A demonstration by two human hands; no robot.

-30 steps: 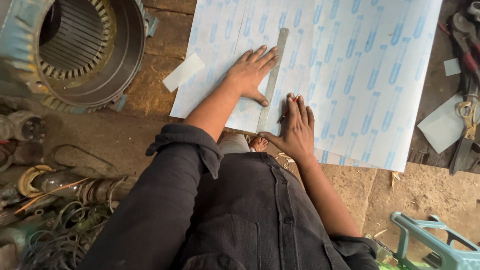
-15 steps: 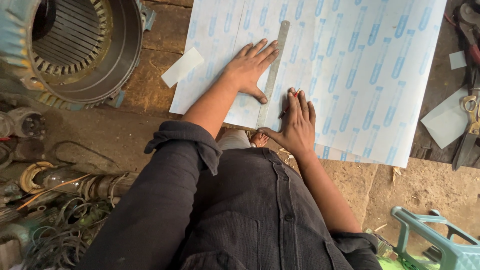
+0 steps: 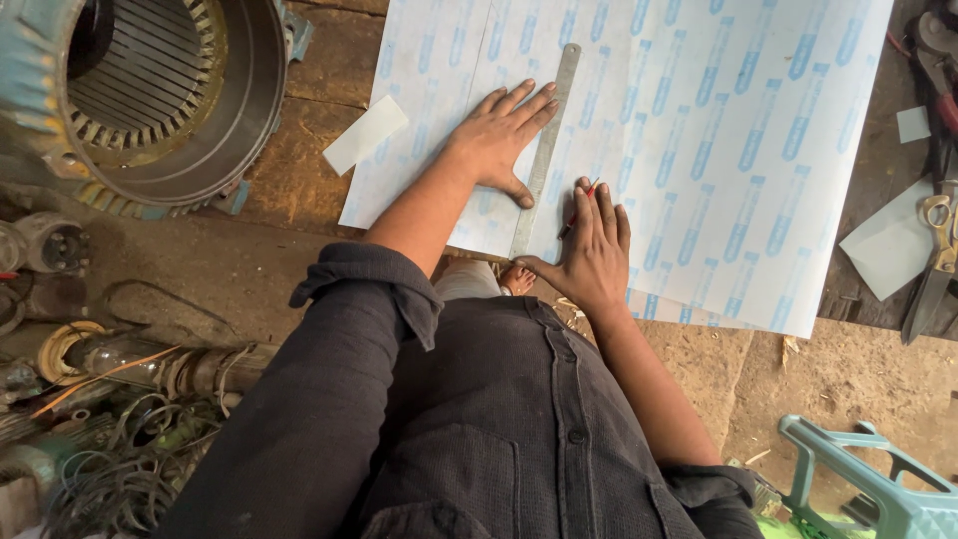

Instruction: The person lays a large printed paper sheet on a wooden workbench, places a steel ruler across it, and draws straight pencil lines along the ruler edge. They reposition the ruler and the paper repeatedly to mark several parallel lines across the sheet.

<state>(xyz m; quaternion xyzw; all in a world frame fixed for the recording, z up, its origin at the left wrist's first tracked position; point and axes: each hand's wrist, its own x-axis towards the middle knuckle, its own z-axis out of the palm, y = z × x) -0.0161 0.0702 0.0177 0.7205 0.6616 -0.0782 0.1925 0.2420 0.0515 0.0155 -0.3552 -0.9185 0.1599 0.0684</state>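
Note:
A large white sheet [image 3: 718, 150] with pale blue printed marks lies on a wooden bench. A long steel ruler [image 3: 547, 150] runs up the sheet. My left hand [image 3: 502, 135] presses flat on the sheet beside the ruler's left edge, thumb touching the ruler. My right hand [image 3: 591, 250] rests at the ruler's near end, fingers laid flat. A thin red pen [image 3: 576, 212] is tucked between its fingers, tip close to the ruler's right edge.
A big motor stator [image 3: 140, 90] stands at the upper left. Wire coils and metal parts [image 3: 110, 439] lie on the floor at left. Scissors [image 3: 933, 250] and paper scraps [image 3: 888, 245] sit at right, a green plastic stool [image 3: 878, 489] at lower right.
Both hands stay on the ruler and sheet in almost the same places. The view has shifted slightly.

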